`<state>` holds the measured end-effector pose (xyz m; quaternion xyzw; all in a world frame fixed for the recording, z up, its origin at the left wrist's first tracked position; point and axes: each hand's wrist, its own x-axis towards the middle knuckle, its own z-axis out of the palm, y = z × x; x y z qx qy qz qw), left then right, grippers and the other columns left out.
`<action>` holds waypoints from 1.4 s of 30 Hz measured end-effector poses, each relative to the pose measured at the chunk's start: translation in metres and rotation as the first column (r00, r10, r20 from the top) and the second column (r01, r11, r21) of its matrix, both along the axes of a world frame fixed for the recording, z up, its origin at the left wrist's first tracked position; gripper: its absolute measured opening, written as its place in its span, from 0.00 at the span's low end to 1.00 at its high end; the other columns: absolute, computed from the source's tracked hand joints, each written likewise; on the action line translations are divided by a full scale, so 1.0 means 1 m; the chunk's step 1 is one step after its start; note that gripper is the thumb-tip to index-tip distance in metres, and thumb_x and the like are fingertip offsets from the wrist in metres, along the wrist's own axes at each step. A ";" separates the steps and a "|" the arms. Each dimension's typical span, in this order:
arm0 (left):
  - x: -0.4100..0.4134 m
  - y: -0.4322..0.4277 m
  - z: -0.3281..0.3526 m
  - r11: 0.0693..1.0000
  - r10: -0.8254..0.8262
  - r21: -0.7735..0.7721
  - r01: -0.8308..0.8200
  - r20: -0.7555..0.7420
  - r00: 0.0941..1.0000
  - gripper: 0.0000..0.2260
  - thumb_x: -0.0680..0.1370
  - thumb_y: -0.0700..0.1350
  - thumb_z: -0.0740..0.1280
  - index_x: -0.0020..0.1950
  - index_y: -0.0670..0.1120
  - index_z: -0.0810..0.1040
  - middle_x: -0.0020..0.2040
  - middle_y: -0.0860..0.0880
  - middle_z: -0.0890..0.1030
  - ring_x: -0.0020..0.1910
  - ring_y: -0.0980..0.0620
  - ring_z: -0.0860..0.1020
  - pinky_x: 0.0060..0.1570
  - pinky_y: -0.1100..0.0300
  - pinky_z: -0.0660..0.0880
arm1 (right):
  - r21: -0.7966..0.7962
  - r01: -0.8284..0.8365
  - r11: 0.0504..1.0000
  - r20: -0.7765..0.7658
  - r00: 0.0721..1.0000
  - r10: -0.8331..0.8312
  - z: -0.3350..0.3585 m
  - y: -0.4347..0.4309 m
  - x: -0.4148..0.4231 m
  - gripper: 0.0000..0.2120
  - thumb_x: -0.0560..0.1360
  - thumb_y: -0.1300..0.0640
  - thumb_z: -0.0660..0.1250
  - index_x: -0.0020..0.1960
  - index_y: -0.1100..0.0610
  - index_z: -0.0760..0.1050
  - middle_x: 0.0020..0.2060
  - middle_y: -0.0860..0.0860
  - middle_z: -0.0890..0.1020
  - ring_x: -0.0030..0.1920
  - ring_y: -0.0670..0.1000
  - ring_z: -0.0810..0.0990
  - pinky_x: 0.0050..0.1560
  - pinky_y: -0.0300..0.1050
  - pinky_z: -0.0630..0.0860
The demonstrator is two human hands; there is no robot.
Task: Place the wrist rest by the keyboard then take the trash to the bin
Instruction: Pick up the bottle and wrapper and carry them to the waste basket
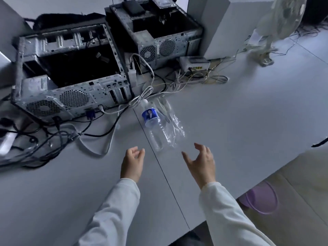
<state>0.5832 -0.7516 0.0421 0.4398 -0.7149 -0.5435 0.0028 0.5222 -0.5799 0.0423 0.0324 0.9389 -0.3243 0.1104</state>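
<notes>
An empty clear plastic bottle (pixel 152 125) with a blue label lies on its side on the white table (pixel 248 112), cap pointing away from me. A crumpled clear plastic wrapper (pixel 174 126) lies against its right side. My left hand (pixel 132 161) hovers just short of the bottle's base, fingers loosely curled and holding nothing. My right hand (pixel 201 162) is spread open to the right of the base, a little apart from the wrapper. Both arms wear white sleeves. No wrist rest or keyboard is in view.
Two open computer cases (pixel 71 71) (pixel 156 32) stand at the back left, with tangled cables (pixel 53 139) trailing over the table. A white router (pixel 194 63) and a fan (pixel 280 20) sit further back. A purple bin (pixel 260 197) stands on the floor below the table's right edge.
</notes>
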 end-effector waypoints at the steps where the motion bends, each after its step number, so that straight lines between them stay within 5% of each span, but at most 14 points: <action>1: -0.011 0.001 0.000 1.000 0.029 0.006 -0.029 0.001 1.000 0.20 0.77 0.46 0.61 0.66 0.38 0.68 0.66 0.40 0.75 0.64 0.44 0.74 0.57 0.63 0.64 | 0.008 -0.022 1.000 -0.005 1.000 0.022 -0.001 -0.004 -0.017 0.27 0.70 0.46 0.68 0.65 0.58 0.70 0.61 0.55 0.76 0.64 0.56 0.71 0.63 0.44 0.63; 10: -0.104 0.012 -0.025 0.969 0.246 0.008 -0.247 0.052 0.968 0.29 0.75 0.51 0.65 0.72 0.43 0.60 0.70 0.42 0.71 0.69 0.46 0.70 0.65 0.57 0.64 | 0.118 -0.239 0.964 0.026 0.971 0.238 -0.036 -0.047 -0.133 0.32 0.68 0.40 0.67 0.67 0.55 0.68 0.63 0.56 0.73 0.64 0.59 0.67 0.62 0.47 0.61; 16: -0.128 0.017 -0.034 0.948 0.318 -0.041 -0.315 0.082 0.945 0.28 0.71 0.51 0.69 0.67 0.44 0.66 0.66 0.45 0.74 0.64 0.46 0.73 0.55 0.60 0.66 | 0.184 -0.323 0.929 0.113 0.945 0.306 -0.059 -0.061 -0.154 0.33 0.66 0.36 0.66 0.65 0.54 0.68 0.62 0.55 0.74 0.64 0.59 0.66 0.58 0.50 0.62; 24: -0.135 0.018 -0.041 0.937 0.348 0.009 -0.350 0.096 0.933 0.28 0.69 0.48 0.72 0.65 0.43 0.68 0.55 0.48 0.74 0.52 0.51 0.73 0.53 0.60 0.68 | 0.107 -0.305 0.946 0.138 0.947 0.289 -0.069 -0.057 -0.170 0.19 0.72 0.44 0.64 0.57 0.54 0.76 0.56 0.54 0.81 0.61 0.58 0.69 0.55 0.48 0.62; 27: -0.135 0.021 -0.041 0.930 0.359 0.056 -0.364 0.089 0.929 0.27 0.69 0.48 0.72 0.65 0.45 0.68 0.54 0.48 0.74 0.52 0.51 0.74 0.53 0.59 0.70 | 0.027 -0.239 0.971 0.197 0.953 0.229 -0.065 -0.052 -0.176 0.14 0.71 0.47 0.65 0.53 0.52 0.79 0.52 0.51 0.84 0.60 0.57 0.70 0.54 0.46 0.63; 31: -0.130 0.028 -0.039 0.922 0.365 0.111 -0.372 0.074 0.928 0.26 0.70 0.49 0.71 0.66 0.46 0.68 0.55 0.48 0.75 0.52 0.50 0.74 0.37 0.63 0.69 | -0.057 -0.134 0.989 0.250 0.957 0.144 -0.061 -0.041 -0.178 0.08 0.70 0.50 0.67 0.46 0.52 0.81 0.47 0.51 0.86 0.56 0.58 0.75 0.56 0.48 0.70; 37: -0.116 0.037 -0.030 0.927 0.328 0.186 -0.325 0.015 0.945 0.22 0.70 0.48 0.72 0.61 0.47 0.70 0.57 0.46 0.77 0.55 0.50 0.76 0.52 0.60 0.69 | -0.211 0.037 0.977 0.315 0.949 0.032 -0.048 -0.012 -0.168 0.06 0.68 0.54 0.70 0.43 0.54 0.83 0.44 0.55 0.86 0.48 0.57 0.82 0.49 0.46 0.76; 40: -0.109 0.045 -0.022 0.937 0.270 0.242 -0.253 -0.037 0.962 0.17 0.68 0.50 0.73 0.54 0.51 0.73 0.60 0.44 0.78 0.59 0.49 0.77 0.48 0.62 0.71 | -0.258 0.138 0.956 0.344 0.938 -0.043 -0.043 0.009 -0.155 0.07 0.67 0.55 0.71 0.43 0.56 0.83 0.41 0.55 0.86 0.42 0.54 0.80 0.46 0.45 0.76; 42: -0.102 0.052 -0.015 0.942 0.222 0.273 -0.196 -0.064 0.973 0.22 0.64 0.54 0.73 0.56 0.49 0.76 0.60 0.44 0.79 0.57 0.49 0.79 0.44 0.63 0.73 | -0.273 0.204 0.940 0.363 0.927 -0.096 -0.039 0.024 -0.144 0.07 0.67 0.55 0.72 0.43 0.57 0.83 0.37 0.55 0.83 0.40 0.52 0.78 0.45 0.44 0.74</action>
